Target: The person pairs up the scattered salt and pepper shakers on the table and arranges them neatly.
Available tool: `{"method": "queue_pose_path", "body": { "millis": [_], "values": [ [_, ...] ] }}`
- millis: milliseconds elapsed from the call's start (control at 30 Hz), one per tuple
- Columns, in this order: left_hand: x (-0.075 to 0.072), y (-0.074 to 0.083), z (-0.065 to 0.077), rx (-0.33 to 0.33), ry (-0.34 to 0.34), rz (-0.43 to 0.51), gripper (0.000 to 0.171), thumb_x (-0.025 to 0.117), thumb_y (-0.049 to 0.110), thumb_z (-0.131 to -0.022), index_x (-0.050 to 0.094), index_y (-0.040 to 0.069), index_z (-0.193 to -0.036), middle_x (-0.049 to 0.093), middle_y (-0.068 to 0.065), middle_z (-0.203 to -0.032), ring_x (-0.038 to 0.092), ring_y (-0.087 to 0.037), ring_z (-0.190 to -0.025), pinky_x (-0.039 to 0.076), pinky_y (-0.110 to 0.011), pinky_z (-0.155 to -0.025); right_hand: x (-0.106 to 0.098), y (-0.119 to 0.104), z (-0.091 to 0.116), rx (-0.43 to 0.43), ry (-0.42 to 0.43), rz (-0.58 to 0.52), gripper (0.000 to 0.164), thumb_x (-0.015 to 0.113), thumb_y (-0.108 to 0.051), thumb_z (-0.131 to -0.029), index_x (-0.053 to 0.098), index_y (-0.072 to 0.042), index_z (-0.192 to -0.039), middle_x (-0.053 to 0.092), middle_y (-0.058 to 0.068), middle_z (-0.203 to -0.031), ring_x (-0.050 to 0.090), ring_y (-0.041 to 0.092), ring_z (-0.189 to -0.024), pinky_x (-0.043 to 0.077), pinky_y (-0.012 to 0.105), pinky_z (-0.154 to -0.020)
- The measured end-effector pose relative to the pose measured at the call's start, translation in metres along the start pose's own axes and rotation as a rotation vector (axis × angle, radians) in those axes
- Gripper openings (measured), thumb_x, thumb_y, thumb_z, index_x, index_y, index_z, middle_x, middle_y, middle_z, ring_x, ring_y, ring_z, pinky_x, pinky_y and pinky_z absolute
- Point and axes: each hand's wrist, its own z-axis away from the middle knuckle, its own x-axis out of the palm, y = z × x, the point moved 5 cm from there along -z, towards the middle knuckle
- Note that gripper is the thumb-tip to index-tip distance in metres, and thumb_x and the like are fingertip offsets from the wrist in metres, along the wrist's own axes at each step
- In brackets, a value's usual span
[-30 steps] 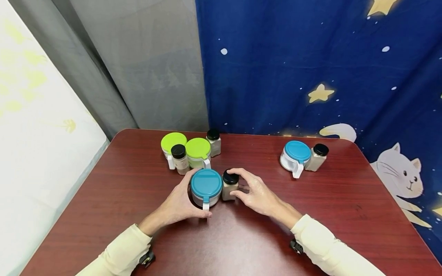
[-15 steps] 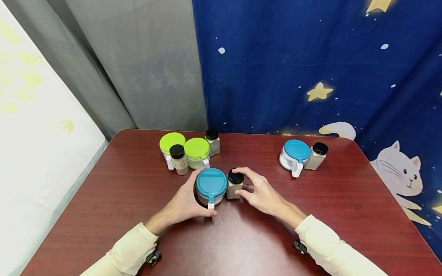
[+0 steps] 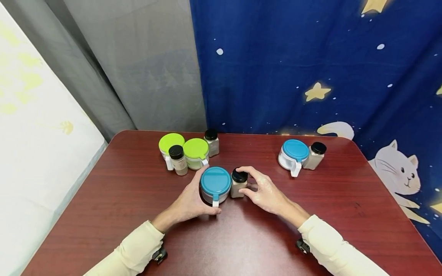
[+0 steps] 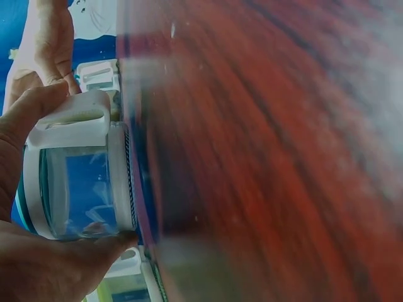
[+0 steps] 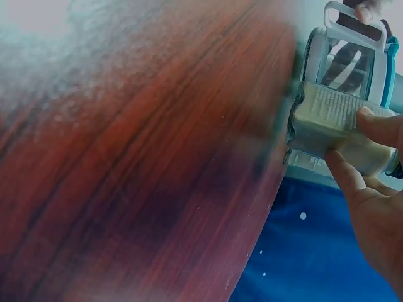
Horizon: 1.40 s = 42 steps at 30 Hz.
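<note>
My left hand (image 3: 186, 202) grips a seasoning jar (image 3: 215, 181) with a blue lid, its fingers round the far side and thumb at the white handle. In the left wrist view the clear-walled jar (image 4: 88, 189) shows its handle, with the thumb laid against it. Right beside the jar stands a square spice bottle (image 3: 237, 189) with a black cap. My right hand (image 3: 266, 193) holds that bottle between thumb and fingers, the index finger over the cap. The right wrist view shows thumb and fingers on the sides of the labelled bottle (image 5: 334, 119), which is close against the jar.
Two green-lidded jars (image 3: 195, 148) stand at the back left, with a round black-capped bottle (image 3: 178, 163) before them and a square one (image 3: 212, 145) behind. At the back right are another blue-lidded jar (image 3: 294, 151) and black-capped bottle (image 3: 314, 157). Curtains (image 3: 259, 69) hang behind the table (image 3: 114, 184).
Both hands have moved a little to the right across the table, taking the blue-lidded jar and the spice bottle along side by side. The other jars and bottles stay put.
</note>
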Motion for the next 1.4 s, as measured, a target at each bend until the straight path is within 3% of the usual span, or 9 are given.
{"method": "queue_pose_path", "body": {
  "millis": [300, 600, 800, 1233, 1400],
  "values": [
    [0.008, 0.004, -0.003, -0.023, 0.015, 0.048, 0.122, 0.100, 0.019, -0.061, 0.020, 0.011, -0.153, 0.051, -0.009, -0.141, 0.052, -0.023, -0.126, 0.040, -0.047, -0.107, -0.006, 0.004, 0.005, -0.014, 0.027, 0.020, 0.061, 0.076, 0.012, -0.085, 0.055, -0.009, -0.138, 0.058, 0.011, -0.134, 0.061, 0.022, -0.114, 0.054, 0.034, -0.089],
    [0.012, 0.007, -0.014, -0.003, 0.016, 0.087, 0.119, 0.100, 0.015, -0.061, 0.024, 0.010, -0.152, 0.054, -0.008, -0.139, 0.054, -0.020, -0.125, 0.041, -0.046, -0.106, -0.017, 0.002, 0.003, -0.012, 0.026, 0.054, 0.063, 0.077, 0.012, -0.084, 0.053, -0.010, -0.138, 0.056, 0.009, -0.135, 0.058, 0.021, -0.117, 0.054, 0.033, -0.089],
    [0.012, 0.010, -0.021, -0.009, 0.036, 0.079, 0.118, 0.100, 0.017, -0.061, 0.026, 0.013, -0.152, 0.054, -0.007, -0.139, 0.053, -0.020, -0.125, 0.041, -0.048, -0.105, -0.023, 0.004, 0.001, -0.007, 0.044, 0.069, 0.063, 0.077, 0.013, -0.084, 0.053, -0.010, -0.137, 0.056, 0.009, -0.136, 0.058, 0.022, -0.118, 0.054, 0.034, -0.089],
    [0.020, 0.005, -0.034, -0.013, 0.038, 0.079, 0.118, 0.099, 0.016, -0.062, 0.025, 0.010, -0.154, 0.050, -0.010, -0.142, 0.051, -0.025, -0.128, 0.039, -0.050, -0.107, -0.027, 0.017, -0.003, 0.017, 0.068, 0.049, 0.062, 0.077, 0.014, -0.083, 0.052, -0.006, -0.137, 0.056, 0.017, -0.134, 0.058, 0.030, -0.117, 0.055, 0.041, -0.087],
    [0.023, 0.005, -0.042, -0.021, 0.047, 0.067, 0.119, 0.099, 0.018, -0.062, 0.025, 0.007, -0.154, 0.049, -0.011, -0.143, 0.050, -0.025, -0.128, 0.038, -0.050, -0.108, -0.033, 0.021, -0.007, 0.025, 0.074, 0.069, 0.062, 0.076, 0.014, -0.084, 0.052, -0.007, -0.137, 0.057, 0.016, -0.134, 0.057, 0.028, -0.118, 0.055, 0.038, -0.086]
  ]
}}
